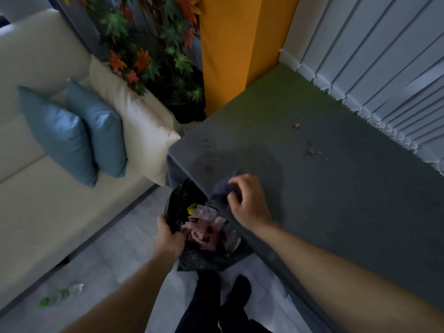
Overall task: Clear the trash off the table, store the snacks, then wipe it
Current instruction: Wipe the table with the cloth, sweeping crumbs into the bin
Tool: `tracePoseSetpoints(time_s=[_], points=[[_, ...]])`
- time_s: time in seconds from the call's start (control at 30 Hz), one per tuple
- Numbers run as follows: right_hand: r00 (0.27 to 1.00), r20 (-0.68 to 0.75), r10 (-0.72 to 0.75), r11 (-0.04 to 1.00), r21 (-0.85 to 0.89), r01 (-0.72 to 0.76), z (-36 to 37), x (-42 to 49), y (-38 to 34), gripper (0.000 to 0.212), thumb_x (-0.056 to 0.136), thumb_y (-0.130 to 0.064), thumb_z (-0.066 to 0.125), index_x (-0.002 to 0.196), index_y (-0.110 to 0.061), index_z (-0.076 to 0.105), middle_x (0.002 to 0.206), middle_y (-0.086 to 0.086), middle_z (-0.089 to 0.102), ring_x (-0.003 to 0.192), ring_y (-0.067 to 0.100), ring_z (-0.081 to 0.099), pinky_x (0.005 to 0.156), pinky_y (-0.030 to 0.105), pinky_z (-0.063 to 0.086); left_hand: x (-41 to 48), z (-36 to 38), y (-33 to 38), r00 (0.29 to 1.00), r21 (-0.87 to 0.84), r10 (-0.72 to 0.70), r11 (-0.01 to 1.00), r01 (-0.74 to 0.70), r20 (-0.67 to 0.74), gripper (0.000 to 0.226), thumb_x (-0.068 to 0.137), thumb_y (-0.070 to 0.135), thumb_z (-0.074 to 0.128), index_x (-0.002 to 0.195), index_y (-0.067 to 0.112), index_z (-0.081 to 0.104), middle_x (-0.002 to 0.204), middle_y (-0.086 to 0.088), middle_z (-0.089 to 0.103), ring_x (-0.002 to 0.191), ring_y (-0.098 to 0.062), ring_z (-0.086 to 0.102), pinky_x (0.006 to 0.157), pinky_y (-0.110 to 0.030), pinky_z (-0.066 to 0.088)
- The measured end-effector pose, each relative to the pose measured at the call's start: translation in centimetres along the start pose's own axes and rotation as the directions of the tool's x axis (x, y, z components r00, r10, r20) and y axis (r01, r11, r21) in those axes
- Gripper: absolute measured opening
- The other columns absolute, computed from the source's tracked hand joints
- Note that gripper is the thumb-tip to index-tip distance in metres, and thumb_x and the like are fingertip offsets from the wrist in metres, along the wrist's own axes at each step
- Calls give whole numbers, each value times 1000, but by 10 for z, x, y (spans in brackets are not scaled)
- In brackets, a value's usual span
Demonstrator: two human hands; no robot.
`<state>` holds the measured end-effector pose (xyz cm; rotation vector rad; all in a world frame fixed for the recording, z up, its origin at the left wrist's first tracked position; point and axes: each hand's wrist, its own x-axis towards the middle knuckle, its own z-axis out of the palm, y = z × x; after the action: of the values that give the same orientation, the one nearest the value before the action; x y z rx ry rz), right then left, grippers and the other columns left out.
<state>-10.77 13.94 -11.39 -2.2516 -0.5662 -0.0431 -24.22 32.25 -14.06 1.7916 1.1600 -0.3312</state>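
Partly hidden by the table (pixel 336 188), the trash bag (pixel 179 200) is gripped by the left hand (pixel 168 239), the right hand (pixel 247 205) clutching a cloth (pixel 222 187) near blurry crumbs (pixel 309 150).

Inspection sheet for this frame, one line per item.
Surface: dark table, crumbs scattered on it.
Job's things: cloth bunched at the table's near edge; trash bag held open below that edge, wrappers inside.
Clutter: bottle lying on the floor.
Grips: right hand grips the cloth; left hand holds the bag's rim.
Cables: nothing seen.
Surroundings: sofa with two blue cushions, plant, blinds.
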Motion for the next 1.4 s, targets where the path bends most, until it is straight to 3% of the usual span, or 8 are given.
tracePoseSetpoints(time_s=[0.1,0.33,0.57,0.7,0.93,1.03,1.13,1.4], points=[[963,-197,184,983,11,-185,3,54,0,22,89,-5,58,110,-1,61,109,16,59,102,33,52,90,41,42,3,-3,0,1000,29,7,1000,-7,2,53,91,9,52,137,21,30,109,-10,54,92,-29,54,71,-37,46],[951,240,196,927,-361,-101,19,92,2,32,96,-19,47,126,-18,59,132,8,55,114,35,45,96,47,43,2,-2,1,1000,27,-8,1000,7,20,52,93,11,53,138,21,29,108,-9,53,93,-29,55,73,-39,49],[929,369,5,920,-366,141,0,9,2,19,82,-27,51,93,-13,58,101,9,55,89,32,47,80,49,44,-4,0,6,999,53,-10,999,9,30,52,94,12,54,139,20,28,114,-16,57,96,-33,57,76,-43,53],[831,483,-276,920,-118,374,-14,-30,6,9,76,-18,55,82,-12,53,89,7,52,82,28,47,72,39,44,-9,4,7,999,40,-8,999,6,40,53,93,10,54,137,21,27,113,-15,56,97,-33,57,82,-48,55],[968,252,15,945,-320,68,-32,-32,34,33,81,-23,57,113,-16,62,106,6,53,98,30,48,85,43,46,-16,19,7,999,22,-23,1000,21,47,52,92,12,54,136,22,27,113,-14,54,96,-34,57,78,-48,56],[953,302,-10,953,-286,100,-38,-37,41,16,82,-23,55,95,-15,59,101,5,49,94,28,46,82,46,46,-17,28,6,999,30,-31,999,29,40,55,91,9,50,137,24,26,108,-13,54,90,-30,55,70,-43,54],[988,106,110,983,-159,-93,-51,-29,52,8,81,-12,58,89,-10,57,100,9,50,96,30,50,86,42,46,-18,36,8,999,37,-19,999,17,39,54,92,9,51,138,23,26,107,-13,54,86,-27,55,64,-38,49],[772,-472,425,889,55,-455,-119,3,106,18,80,-7,42,90,1,55,99,21,53,95,37,50,84,44,39,-10,41,11,1000,17,8,1000,-8,23,53,91,3,48,137,21,28,103,-9,52,91,-30,54,70,-42,51]])
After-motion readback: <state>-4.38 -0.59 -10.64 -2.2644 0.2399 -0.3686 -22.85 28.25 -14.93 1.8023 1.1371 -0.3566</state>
